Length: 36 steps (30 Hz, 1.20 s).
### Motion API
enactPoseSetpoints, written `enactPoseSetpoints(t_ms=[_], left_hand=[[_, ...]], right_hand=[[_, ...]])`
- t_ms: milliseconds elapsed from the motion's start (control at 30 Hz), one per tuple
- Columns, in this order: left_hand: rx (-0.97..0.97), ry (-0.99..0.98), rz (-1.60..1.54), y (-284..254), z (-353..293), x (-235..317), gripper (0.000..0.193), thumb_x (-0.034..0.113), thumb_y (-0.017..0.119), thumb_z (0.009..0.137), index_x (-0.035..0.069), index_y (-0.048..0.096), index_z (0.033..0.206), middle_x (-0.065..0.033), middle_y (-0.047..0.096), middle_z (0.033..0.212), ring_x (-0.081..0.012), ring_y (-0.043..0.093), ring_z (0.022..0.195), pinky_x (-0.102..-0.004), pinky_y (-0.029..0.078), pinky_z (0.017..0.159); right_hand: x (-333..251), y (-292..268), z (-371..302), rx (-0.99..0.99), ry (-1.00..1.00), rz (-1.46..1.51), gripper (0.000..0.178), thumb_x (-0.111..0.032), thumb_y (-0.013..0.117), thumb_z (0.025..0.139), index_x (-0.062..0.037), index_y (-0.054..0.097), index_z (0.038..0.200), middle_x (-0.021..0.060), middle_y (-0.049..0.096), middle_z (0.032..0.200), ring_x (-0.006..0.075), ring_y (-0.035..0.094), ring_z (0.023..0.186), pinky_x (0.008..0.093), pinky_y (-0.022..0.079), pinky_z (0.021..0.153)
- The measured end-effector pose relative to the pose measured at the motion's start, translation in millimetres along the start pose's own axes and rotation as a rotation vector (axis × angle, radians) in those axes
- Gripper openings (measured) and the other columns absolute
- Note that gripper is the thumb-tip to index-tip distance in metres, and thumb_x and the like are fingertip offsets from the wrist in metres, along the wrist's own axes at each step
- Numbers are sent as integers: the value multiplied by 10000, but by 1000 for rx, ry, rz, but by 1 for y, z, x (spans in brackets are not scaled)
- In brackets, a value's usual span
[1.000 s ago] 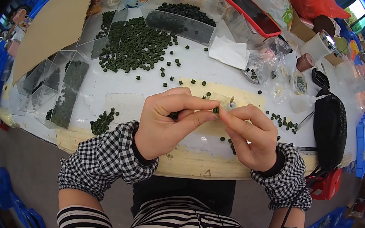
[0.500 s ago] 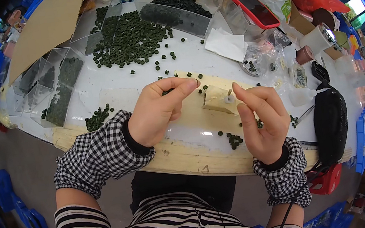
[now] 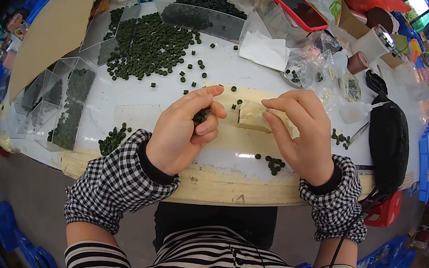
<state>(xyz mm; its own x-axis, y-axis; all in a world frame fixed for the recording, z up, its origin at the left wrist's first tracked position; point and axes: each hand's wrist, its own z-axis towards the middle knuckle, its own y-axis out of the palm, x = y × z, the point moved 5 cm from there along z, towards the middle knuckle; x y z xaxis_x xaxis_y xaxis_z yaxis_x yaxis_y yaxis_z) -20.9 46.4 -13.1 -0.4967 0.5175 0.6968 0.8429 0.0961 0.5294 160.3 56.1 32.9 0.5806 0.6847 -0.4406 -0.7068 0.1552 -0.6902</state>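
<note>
My left hand (image 3: 180,135) hangs above the table's near side, its lower fingers curled round small dark green pieces (image 3: 201,116) in the palm; its index finger stretches out to the right. Beside it, a pale yellow block (image 3: 251,115) rests on a cream sheet (image 3: 221,143). At the top of this block, the thumb and index finger of my right hand (image 3: 302,131) close round the small upright pin, which they mostly cover. A few loose dark green spool-shaped pieces (image 3: 233,89) lie just behind the block.
A large heap of green pieces (image 3: 153,48) spreads across the far left, among clear bins (image 3: 74,105). Small piles (image 3: 113,140) lie nearer. Farther right are a white tissue (image 3: 263,50), a red-cased phone (image 3: 292,4), plastic bags and a black pouch (image 3: 388,139).
My left fingertips have drawn back from their pinch and loosened, baring the pieces in the palm. My right thumb and index finger have closed in on the pin at the block.
</note>
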Motion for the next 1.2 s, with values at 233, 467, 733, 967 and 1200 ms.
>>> enactPoseSetpoints(t_ms=[233, 467, 733, 967, 1200], left_hand=[[-148, -59, -141, 2, 0, -1, 309, 145, 361, 978, -30, 469, 1208, -39, 544, 854, -44, 354, 548, -187, 329, 520], [-146, -35, -191, 7, -4, 0, 337, 140, 343, 977, -32, 464, 1239, -53, 575, 884, -61, 375, 577, -192, 351, 546], [-225, -45, -96, 12, -5, -2, 267, 157, 447, 980, 3, 530, 1182, -27, 593, 922, -36, 356, 571, -171, 337, 535], [-390, -79, 1, 16, -10, -11, 292, 159, 477, 976, 0, 542, 1212, -22, 591, 915, -23, 310, 558, -159, 299, 513], [-453, -101, 12, 20, -10, -18, 302, 170, 499, 969, 0, 555, 1212, -35, 607, 915, -32, 288, 549, -165, 280, 507]], right_hand=[[-2, -19, 3, 132, 28, 56, 164, -8, 715, 717, -23, 658, 871, 88, 584, 804, 217, 544, 734, 300, 439, 637], [8, -31, -2, 259, 163, 334, 97, -21, 659, 810, 13, 652, 901, 81, 594, 838, 150, 515, 743, 257, 422, 679], [8, -28, -6, 233, 216, 451, 106, -17, 638, 831, 20, 639, 930, 70, 581, 868, 141, 503, 775, 251, 407, 722], [8, -27, -10, 206, 201, 560, 126, -11, 620, 844, 33, 629, 961, 76, 563, 892, 138, 494, 803, 254, 397, 754], [4, -24, -10, 132, 192, 616, 129, -25, 617, 857, 34, 619, 972, 77, 542, 898, 142, 503, 821, 257, 403, 764]])
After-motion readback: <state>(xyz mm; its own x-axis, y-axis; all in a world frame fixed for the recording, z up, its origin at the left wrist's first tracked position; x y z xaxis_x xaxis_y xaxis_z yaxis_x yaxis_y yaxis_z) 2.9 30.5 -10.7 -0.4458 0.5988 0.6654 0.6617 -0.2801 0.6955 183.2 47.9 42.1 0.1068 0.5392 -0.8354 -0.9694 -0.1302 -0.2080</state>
